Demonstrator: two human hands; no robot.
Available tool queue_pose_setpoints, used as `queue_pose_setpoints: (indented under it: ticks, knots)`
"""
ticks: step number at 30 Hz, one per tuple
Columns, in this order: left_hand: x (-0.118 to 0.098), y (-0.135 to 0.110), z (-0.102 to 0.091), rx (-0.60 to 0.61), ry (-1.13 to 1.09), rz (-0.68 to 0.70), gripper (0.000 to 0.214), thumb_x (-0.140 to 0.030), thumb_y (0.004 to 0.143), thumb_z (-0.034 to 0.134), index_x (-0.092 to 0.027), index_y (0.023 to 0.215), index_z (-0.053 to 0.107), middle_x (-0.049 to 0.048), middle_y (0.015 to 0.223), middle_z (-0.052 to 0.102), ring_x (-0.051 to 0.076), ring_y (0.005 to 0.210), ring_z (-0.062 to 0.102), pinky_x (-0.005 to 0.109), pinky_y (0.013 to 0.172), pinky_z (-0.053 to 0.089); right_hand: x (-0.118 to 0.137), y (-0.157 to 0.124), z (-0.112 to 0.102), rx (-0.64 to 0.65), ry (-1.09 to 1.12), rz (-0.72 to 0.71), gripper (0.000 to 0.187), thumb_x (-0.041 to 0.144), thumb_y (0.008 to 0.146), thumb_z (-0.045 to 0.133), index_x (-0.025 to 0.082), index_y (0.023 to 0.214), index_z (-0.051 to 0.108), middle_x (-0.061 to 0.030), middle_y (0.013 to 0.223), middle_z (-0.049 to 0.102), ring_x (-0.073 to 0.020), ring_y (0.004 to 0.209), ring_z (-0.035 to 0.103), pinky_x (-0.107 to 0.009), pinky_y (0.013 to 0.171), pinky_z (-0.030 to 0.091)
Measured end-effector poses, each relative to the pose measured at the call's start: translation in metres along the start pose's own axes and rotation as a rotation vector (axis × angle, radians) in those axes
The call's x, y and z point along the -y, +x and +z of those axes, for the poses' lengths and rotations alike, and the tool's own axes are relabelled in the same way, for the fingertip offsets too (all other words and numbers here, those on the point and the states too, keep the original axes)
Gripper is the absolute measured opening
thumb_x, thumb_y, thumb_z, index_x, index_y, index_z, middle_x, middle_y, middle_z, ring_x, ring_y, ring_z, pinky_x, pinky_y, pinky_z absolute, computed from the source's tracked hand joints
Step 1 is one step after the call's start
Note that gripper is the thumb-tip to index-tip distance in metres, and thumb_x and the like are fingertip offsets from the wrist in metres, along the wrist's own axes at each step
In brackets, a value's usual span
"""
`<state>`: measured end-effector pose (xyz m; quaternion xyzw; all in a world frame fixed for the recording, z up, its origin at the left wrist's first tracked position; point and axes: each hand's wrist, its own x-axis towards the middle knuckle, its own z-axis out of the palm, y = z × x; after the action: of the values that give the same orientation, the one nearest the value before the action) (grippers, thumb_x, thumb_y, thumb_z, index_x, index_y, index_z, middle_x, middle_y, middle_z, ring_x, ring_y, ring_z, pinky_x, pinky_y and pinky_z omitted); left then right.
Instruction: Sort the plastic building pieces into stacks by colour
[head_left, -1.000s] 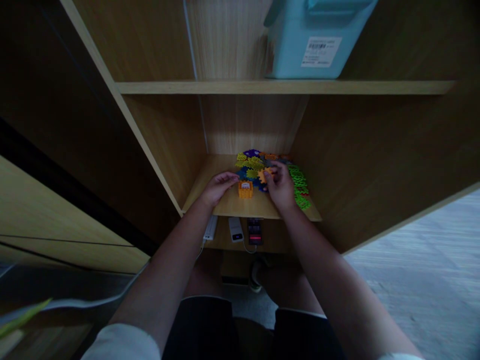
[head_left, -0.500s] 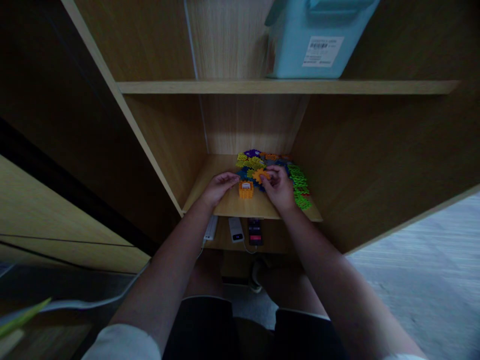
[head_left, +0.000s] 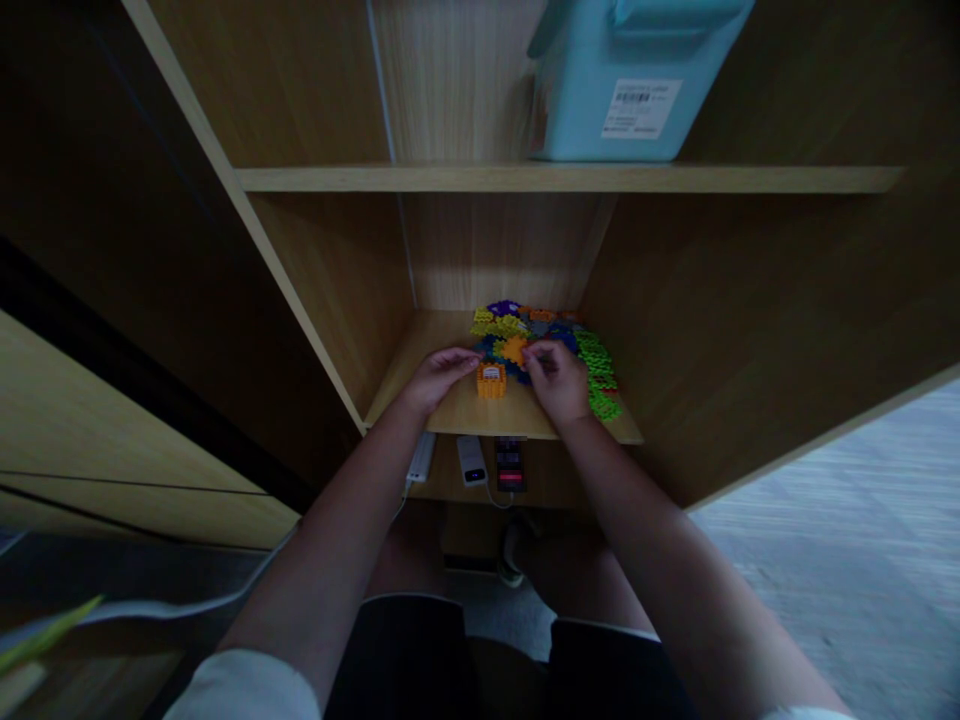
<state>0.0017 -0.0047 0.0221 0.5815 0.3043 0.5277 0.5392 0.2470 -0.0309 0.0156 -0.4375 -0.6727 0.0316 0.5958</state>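
My right hand (head_left: 559, 380) pinches the right edge of an orange toothed plastic piece (head_left: 513, 350), held over the pile. Just in front of that piece, an orange block with ridged sides (head_left: 491, 383) and a white patch on top stands on the shelf board (head_left: 450, 405). My left hand (head_left: 444, 376) is beside the block's upper left corner, thumb and fingers drawn together; anything between its fingertips is too small to make out. Behind the hands lie yellow pieces (head_left: 501, 325), purple pieces (head_left: 503, 308) and dark blue pieces (head_left: 491, 347). Green pieces (head_left: 596, 362) line the right side.
A light blue plastic bin (head_left: 577, 110) with a label sits on the upper shelf (head_left: 450, 179). Cabinet walls close in on both sides. Below the board are a white power bank (head_left: 472, 460) with a cable, a phone (head_left: 510, 465) and another white device (head_left: 422, 457).
My right hand has turned slightly, and its fingers now grip the orange toothed piece nearer the right edge. The left hand and the ridged block have hardly moved.
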Motion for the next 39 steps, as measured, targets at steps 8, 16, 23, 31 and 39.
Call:
queue_pose_setpoints:
  ticks: [8, 16, 23, 31, 39]
  knots:
    - [0.001, -0.002, -0.001, 0.102, -0.016, 0.022, 0.037, -0.053, 0.077, 0.095, -0.024, 0.1, 0.089, 0.0096, 0.127, 0.083, 0.031, 0.129, 0.071, 0.052, 0.126, 0.041, 0.012, 0.003, 0.002, 0.117, -0.011, -0.234, 0.018, 0.034, 0.109, 0.061, 0.029, 0.116, 0.077, -0.0092, 0.122, 0.08, -0.0272, 0.116, 0.076, -0.051, 0.106, 0.065]
    - [0.005, -0.001, -0.004, 0.052, 0.014, -0.034, 0.048, -0.057, 0.073, 0.096, -0.024, 0.108, 0.089, 0.01, 0.121, 0.085, 0.031, 0.124, 0.073, 0.05, 0.123, 0.044, 0.009, -0.003, 0.006, 0.231, 0.074, -0.216, 0.039, 0.041, 0.104, 0.07, 0.032, 0.142, 0.07, -0.0107, 0.15, 0.065, -0.0288, 0.125, 0.074, -0.048, 0.091, 0.075]
    - [0.004, -0.001, -0.003, 0.04, 0.008, -0.051, 0.051, -0.059, 0.07, 0.097, -0.023, 0.106, 0.089, 0.0102, 0.118, 0.085, 0.031, 0.121, 0.074, 0.049, 0.12, 0.046, 0.008, -0.002, 0.008, 0.212, 0.055, -0.239, 0.039, 0.041, 0.104, 0.072, 0.034, 0.142, 0.071, -0.0099, 0.149, 0.066, -0.0294, 0.129, 0.072, -0.048, 0.096, 0.074]
    - [-0.003, -0.004, 0.0, 0.024, 0.021, -0.07, 0.052, -0.06, 0.07, 0.096, -0.023, 0.105, 0.089, 0.0109, 0.121, 0.085, 0.033, 0.123, 0.074, 0.05, 0.119, 0.048, 0.005, 0.0, 0.006, 0.175, -0.006, -0.254, 0.031, 0.042, 0.103, 0.073, 0.03, 0.131, 0.075, -0.0118, 0.142, 0.069, -0.0292, 0.123, 0.074, -0.051, 0.105, 0.069]
    - [0.003, -0.001, -0.003, 0.007, 0.008, -0.059, 0.05, -0.062, 0.069, 0.096, -0.022, 0.098, 0.088, 0.0099, 0.113, 0.086, 0.031, 0.115, 0.075, 0.045, 0.108, 0.052, 0.011, 0.003, 0.002, 0.179, -0.024, -0.178, 0.026, 0.047, 0.098, 0.078, 0.03, 0.117, 0.078, -0.0109, 0.133, 0.074, -0.0325, 0.123, 0.072, -0.057, 0.111, 0.06]
